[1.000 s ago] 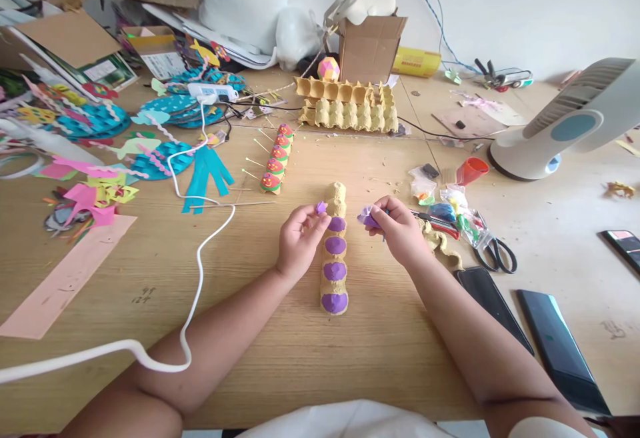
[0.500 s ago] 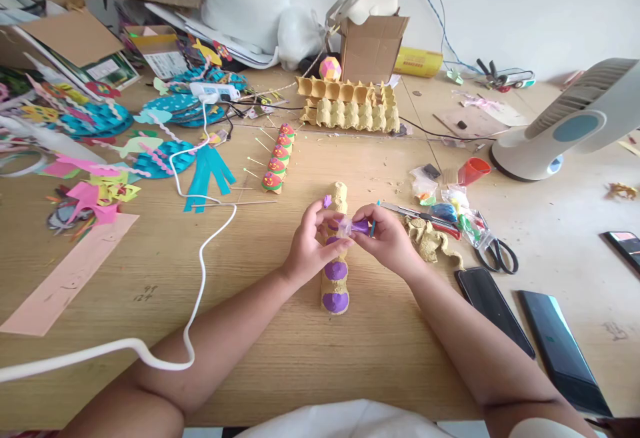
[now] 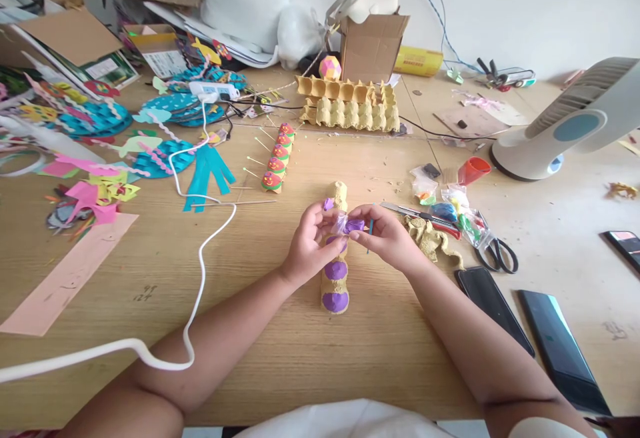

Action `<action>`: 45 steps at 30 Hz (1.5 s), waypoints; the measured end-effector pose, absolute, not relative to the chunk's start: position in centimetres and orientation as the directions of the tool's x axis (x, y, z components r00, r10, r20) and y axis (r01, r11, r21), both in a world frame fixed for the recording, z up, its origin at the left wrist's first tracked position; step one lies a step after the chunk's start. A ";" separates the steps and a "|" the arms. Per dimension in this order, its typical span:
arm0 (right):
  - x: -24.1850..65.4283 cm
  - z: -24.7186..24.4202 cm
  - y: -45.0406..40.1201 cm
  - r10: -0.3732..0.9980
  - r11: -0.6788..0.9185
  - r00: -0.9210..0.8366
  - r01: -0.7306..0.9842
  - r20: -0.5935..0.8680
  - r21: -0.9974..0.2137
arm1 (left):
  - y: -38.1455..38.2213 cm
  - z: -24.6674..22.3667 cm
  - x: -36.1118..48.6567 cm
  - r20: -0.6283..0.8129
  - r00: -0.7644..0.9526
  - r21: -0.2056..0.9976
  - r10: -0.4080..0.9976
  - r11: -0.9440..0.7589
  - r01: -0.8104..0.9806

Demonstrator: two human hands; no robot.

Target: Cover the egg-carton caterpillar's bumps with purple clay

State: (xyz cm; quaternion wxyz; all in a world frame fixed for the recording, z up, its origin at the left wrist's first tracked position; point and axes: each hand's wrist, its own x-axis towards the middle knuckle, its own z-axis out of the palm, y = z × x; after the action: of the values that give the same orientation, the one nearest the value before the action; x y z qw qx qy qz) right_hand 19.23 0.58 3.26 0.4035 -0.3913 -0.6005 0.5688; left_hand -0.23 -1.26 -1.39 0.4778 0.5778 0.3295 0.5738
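Observation:
Between my two hands is a small clear plastic bag of purple clay (image 3: 354, 226). My left hand (image 3: 313, 241) pinches its clear end, while my right hand (image 3: 385, 235) grips the purple end, with a thin blue strip (image 3: 371, 235) by its fingers. Below them an egg-carton strip (image 3: 336, 287) lies lengthwise on the table, its nearer bumps covered in purple clay (image 3: 335, 302). A loose purple lump (image 3: 328, 204) shows just above my left fingers. The middle of the strip is partly hidden by my hands.
A painted egg-carton caterpillar (image 3: 279, 158) lies beyond my left hand, egg cartons (image 3: 357, 115) farther back. To the right are a utility knife (image 3: 420, 215), torn carton (image 3: 427, 238), scissors (image 3: 495, 251), two phones (image 3: 493, 308) (image 3: 560, 345) and a fan (image 3: 555, 125). A white cable (image 3: 201, 271) crosses the left side.
My right hand has shifted slightly left, and the bag of purple clay has turned and bunched between my fingers. The blue strip now hangs lower. The carton strip has stayed put.

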 end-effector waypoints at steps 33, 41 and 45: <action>19.4 4.0 0.5 0.943 0.096 -0.333 0.189 0.029 -0.977 | -0.9 -0.3 0.1 0.222 0.075 0.926 0.972 -0.186 -0.330; 19.2 3.8 0.2 0.909 0.221 -0.409 0.296 0.086 -0.929 | -1.1 -0.5 0.0 0.235 0.011 0.945 0.972 -0.226 -0.236; 19.4 4.3 0.2 0.911 0.225 -0.406 0.348 0.070 -0.910 | -1.4 -0.6 0.1 0.254 0.051 0.939 0.966 -0.233 -0.254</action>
State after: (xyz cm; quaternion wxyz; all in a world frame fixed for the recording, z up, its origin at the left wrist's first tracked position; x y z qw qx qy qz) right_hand 19.42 0.22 4.33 0.3204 -0.4406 -0.7141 0.4397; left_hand 0.12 -1.40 -0.58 0.5128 0.5125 0.3471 0.5949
